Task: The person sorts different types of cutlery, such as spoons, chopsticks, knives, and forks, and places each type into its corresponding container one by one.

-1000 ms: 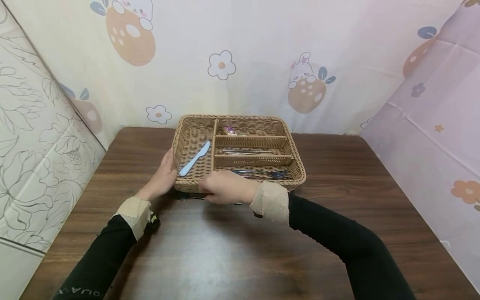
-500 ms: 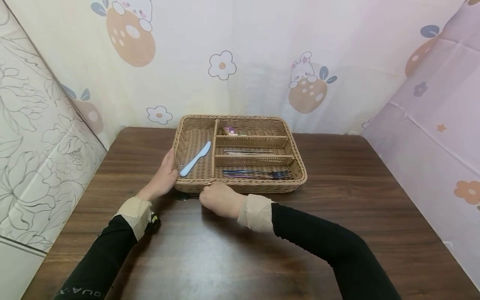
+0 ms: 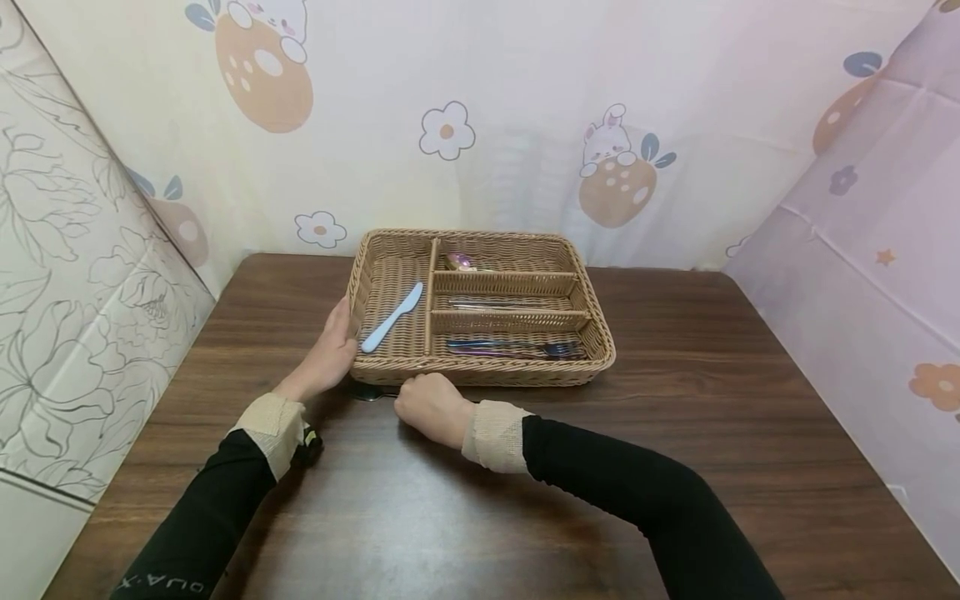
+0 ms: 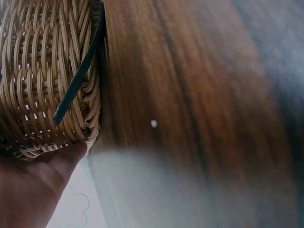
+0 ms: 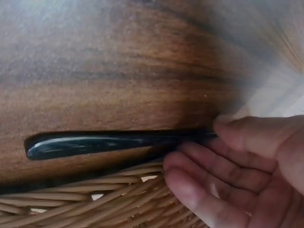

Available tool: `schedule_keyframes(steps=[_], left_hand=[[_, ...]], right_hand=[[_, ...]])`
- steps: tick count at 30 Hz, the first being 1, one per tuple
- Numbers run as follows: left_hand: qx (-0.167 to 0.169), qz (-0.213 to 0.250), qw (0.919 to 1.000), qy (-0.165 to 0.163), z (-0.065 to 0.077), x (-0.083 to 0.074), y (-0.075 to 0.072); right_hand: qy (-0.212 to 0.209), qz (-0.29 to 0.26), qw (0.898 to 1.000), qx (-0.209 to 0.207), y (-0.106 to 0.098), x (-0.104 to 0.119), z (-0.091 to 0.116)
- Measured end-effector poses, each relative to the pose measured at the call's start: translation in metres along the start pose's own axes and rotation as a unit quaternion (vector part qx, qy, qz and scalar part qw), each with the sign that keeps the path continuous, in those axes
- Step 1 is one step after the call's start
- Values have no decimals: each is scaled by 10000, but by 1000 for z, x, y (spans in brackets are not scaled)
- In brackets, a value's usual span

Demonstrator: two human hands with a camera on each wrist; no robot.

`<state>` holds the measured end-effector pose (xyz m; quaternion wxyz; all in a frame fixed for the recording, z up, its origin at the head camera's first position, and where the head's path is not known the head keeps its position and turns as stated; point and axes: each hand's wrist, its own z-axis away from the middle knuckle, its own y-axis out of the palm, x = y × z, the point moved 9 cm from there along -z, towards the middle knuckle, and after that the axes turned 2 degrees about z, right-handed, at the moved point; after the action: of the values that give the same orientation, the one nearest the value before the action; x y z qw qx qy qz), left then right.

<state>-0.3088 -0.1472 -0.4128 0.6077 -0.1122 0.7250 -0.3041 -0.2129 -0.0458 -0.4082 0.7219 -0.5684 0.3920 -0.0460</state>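
Observation:
In the head view, my left hand [image 3: 326, 350] rests against the left outer side of a wicker cutlery basket [image 3: 510, 377], its fingers extended along the wall. The left wrist view has the thumb [image 4: 66, 159] touching a corner of the weave. A dark spoon [image 3: 366, 392] lies along the basket's front, mostly covered by my right hand [image 3: 433, 407]. Up close in the right wrist view, thumb and fingertips pinch the narrow part of its glossy dark handle [image 5: 90, 144]. Seen edge-on, the dark spoon [image 4: 78, 83] slants beside the basket in the left wrist view.
The left compartment holds a light blue knife [image 3: 392, 317]. Forks [image 3: 558, 350] lie in the front right compartment, thin metal utensils [image 3: 487, 305] in the middle one, and a purplish spoon [image 3: 459, 262] at the back. A patterned curtain [image 3: 517, 183] hangs behind the wooden table [image 3: 675, 400].
My right hand has drawn back off the basket's front rim, toward me and slightly left, uncovering the fork handles. Left hand and basket stay put.

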Motion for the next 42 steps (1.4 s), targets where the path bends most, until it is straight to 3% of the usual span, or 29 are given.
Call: schedule_keyframes(steps=[9,22,33,42], left_hand=[[-16,2,10000,-47,2,-1,0],[-14,-64,10000,-45,1,0,0],[-25,-18,10000,-13,0,-1,-1],[-3,-55,10000,9,0,0,-1]], right_hand=[[175,-46,9992,-353,0,2,-5],[35,-170,9998,-55,5,1,-8],[-277,-338,9985,322,9,-4,4],[-375,-543,9978,84,-5,-14,24]])
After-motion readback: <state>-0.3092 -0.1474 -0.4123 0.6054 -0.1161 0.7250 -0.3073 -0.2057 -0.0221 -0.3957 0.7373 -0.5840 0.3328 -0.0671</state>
